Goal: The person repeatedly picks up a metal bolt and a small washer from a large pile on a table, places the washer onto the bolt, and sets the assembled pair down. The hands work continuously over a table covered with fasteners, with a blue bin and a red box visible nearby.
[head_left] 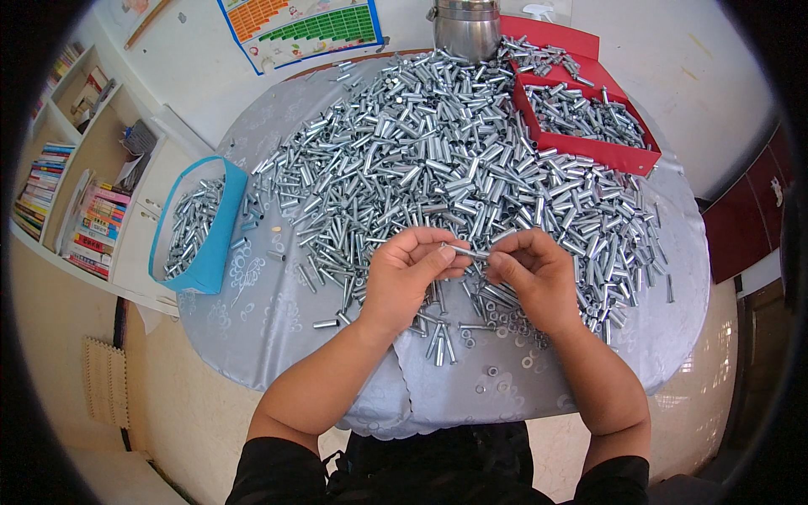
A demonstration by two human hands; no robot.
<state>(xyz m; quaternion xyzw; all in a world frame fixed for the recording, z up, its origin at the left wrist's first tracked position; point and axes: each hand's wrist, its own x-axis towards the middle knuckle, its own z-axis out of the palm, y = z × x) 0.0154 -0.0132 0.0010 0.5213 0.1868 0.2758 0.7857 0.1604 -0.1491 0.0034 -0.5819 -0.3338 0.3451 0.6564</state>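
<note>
small metal tube [468, 251] sits mid-frame, pinched btwn your two hands: left hand [410, 273] grips its left end w/ thumb + fingers, right hand [532, 274] clamps the right end. loose washers [515, 363] lie just below on the bench [252, 311]. big tube pile [438, 160] above; blue box [206, 227] at left, red tray [589, 126] upper right.

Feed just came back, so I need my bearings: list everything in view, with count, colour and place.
metal tubes: too many to count, silver, heaped across the table
washers: a scatter, silver, table's near edge
tablecloth: one, grey-blue patterned, over the round table
blue box: one, holds tubes, table's left edge
red tray: one, holds tubes, far right
steel pot: one, silver, far edge
poster: one, multicoloured, on the wall
bookshelf: one, white, left, with books
left hand: pinching a thin metal piece
right hand: pinching its other end
</note>
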